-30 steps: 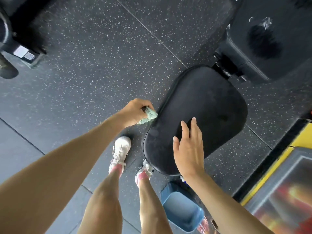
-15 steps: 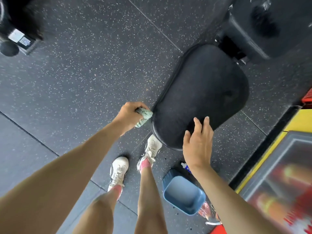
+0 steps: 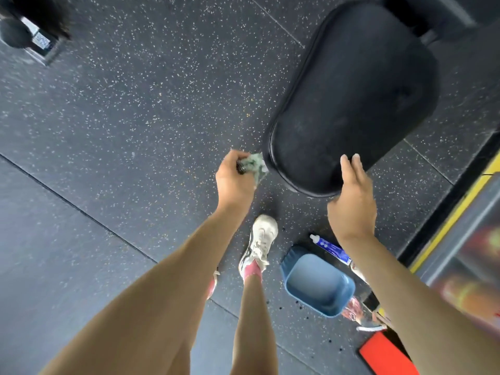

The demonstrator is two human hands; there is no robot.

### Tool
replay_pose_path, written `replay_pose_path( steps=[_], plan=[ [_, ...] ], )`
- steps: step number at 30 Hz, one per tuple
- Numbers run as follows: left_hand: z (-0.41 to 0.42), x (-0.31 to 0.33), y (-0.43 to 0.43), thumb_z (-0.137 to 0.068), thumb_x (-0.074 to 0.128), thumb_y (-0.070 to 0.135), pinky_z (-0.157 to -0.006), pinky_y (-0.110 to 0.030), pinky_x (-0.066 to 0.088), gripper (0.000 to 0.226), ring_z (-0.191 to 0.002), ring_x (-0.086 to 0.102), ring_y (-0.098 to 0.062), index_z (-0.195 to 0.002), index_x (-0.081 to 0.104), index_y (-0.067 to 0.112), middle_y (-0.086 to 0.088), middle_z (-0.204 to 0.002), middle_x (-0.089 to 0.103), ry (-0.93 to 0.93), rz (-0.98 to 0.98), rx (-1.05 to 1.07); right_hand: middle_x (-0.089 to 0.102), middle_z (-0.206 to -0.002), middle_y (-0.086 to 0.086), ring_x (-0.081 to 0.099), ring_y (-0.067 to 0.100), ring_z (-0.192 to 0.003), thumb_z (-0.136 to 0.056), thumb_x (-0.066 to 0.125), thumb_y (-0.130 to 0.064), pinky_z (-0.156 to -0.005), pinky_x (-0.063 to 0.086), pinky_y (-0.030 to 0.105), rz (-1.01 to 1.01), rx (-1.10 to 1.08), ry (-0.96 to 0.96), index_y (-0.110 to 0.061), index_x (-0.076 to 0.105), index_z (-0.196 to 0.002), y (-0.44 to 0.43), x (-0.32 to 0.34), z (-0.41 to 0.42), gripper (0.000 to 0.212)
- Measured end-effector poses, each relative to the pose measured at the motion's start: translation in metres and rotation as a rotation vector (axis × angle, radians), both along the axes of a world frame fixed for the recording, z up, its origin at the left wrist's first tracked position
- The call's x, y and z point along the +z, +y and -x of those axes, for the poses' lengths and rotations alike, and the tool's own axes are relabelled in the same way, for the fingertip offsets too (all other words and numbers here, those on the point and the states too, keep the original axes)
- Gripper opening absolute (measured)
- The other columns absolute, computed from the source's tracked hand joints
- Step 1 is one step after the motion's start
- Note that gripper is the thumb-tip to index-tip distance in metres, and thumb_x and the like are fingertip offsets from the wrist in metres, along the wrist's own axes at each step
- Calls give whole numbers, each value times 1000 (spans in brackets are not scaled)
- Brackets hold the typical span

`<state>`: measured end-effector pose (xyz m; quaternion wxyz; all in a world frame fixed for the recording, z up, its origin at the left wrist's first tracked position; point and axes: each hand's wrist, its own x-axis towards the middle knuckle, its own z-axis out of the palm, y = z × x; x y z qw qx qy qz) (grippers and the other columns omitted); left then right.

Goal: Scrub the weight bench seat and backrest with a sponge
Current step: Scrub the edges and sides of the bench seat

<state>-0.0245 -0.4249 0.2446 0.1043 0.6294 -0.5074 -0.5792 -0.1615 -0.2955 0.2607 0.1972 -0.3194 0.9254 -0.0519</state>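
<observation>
The black padded bench seat (image 3: 351,98) fills the upper right of the head view, its rounded near end pointing toward me. My left hand (image 3: 234,180) grips a green sponge (image 3: 255,165) against the seat's near left edge. My right hand (image 3: 351,196) rests on the near end of the seat with straight fingers lying over the rim. The backrest is mostly out of frame at the top right.
A blue plastic basin (image 3: 319,286) sits on the speckled rubber floor (image 3: 135,117) near my feet, with a white and blue bottle (image 3: 330,247) lying beside it. A yellow-edged frame (image 3: 454,212) runs along the right. Dark equipment stands at the top left (image 3: 29,31).
I have stepped back, so the seat sits farther away and higher in view. The sponge slid down the left edge to the near corner, and my right hand moved to the seat's near end.
</observation>
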Motion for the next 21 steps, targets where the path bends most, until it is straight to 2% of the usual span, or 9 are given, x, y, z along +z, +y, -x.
replay_pose_path(
  steps=[2,4,6,10,13,17,19,21],
  plan=[
    [14,-12,-9,-82,39,-13,-62,-33,48,33,-77,53,-17,-92,55,14,0,-87,58,-15,53,106,25,-156,6,32,26,-137,-76,55,18,-103,41,42,-21,46,57,-13,32,-147,1,0,5,80],
    [28,-17,2,-78,38,-16,-73,-38,49,34,-82,54,-21,-93,55,9,-7,-94,59,-24,93,133,26,-156,6,36,27,-134,-74,57,17,-98,41,41,-34,79,88,-14,33,-146,3,0,6,82],
    [29,-20,23,-77,40,-17,-77,-38,48,32,-84,54,-24,-92,53,8,-7,-96,58,-9,125,124,25,-156,5,35,27,-135,-73,59,17,-95,45,43,-38,78,115,-15,31,-147,6,-4,3,86],
    [3,-24,33,-79,47,-13,-72,-28,46,30,-82,53,-16,-87,53,15,-2,-92,59,70,154,-25,29,-155,9,35,31,-136,-71,61,17,-99,44,50,52,52,184,-12,34,-147,8,-21,-3,86],
    [9,-30,28,-77,43,-15,-73,-32,45,32,-81,52,-17,-89,55,12,-5,-95,59,73,259,195,37,-150,10,40,33,-129,-72,52,21,-96,44,52,193,44,235,-11,42,-142,12,-34,-2,78],
    [38,-30,60,-74,40,-17,-69,-25,38,34,-78,47,-16,-93,56,5,-4,-95,54,44,345,332,34,-152,8,36,30,-132,-70,49,22,-103,40,49,305,109,244,-12,38,-144,27,-48,5,82],
    [38,-39,87,-74,42,-18,-68,-21,37,33,-78,47,-14,-92,56,5,-6,-96,56,88,363,322,31,-154,4,33,26,-135,-69,48,23,-104,39,48,334,181,236,-13,35,-146,37,-52,11,86],
    [33,-44,116,-75,47,-18,-67,-11,36,32,-79,47,-10,-93,58,5,-4,-97,59,149,369,220,25,-157,-1,27,22,-139,-71,46,23,-106,40,43,332,249,236,-17,30,-148,46,-52,16,89]
  ],
)
